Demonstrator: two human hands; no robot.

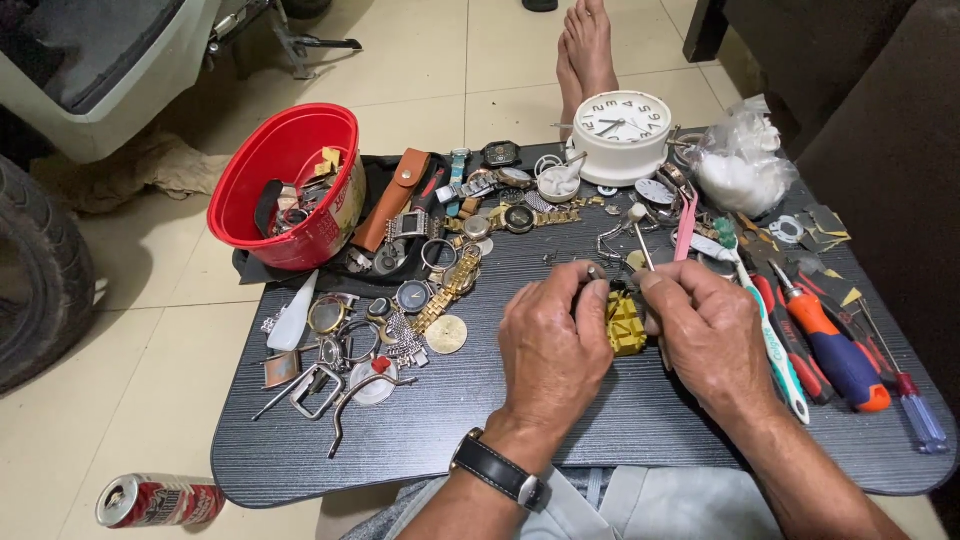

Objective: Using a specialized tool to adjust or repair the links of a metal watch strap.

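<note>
- The left hand [553, 345] is closing its fingers around the top of a small yellow holder block [626, 324], which is sitting on the dark counter [480, 420] between the two hands.
- The right hand [708, 345] is pinching a thin metal tool [640, 232] together between thumb and fingers; the tool's shaft is rising up and away from the hand, with its tip pointing down toward the block.
- What the block is carrying is hidden behind the fingers, so I cannot tell what part the tip is meeting.
- Doing this well, as I judge it, is a matter of the left hand keeping the block pressed flat on the counter while the right hand is keeping the tool in line with the block and pressing gently, not prying sideways.
- A white toothbrush [770, 330] and an orange and blue screwdriver [835, 345] are lying just right of the right hand, near enough to be bumped by the wrist.
- Beyond the left hand, gold watch bands [452, 285], loose watch cases and rings are scattered; small parts could be getting lost there.
- A red tub [285, 190] is standing far left of the left hand, and a white clock [622, 135] is sitting well beyond both hands.
</note>
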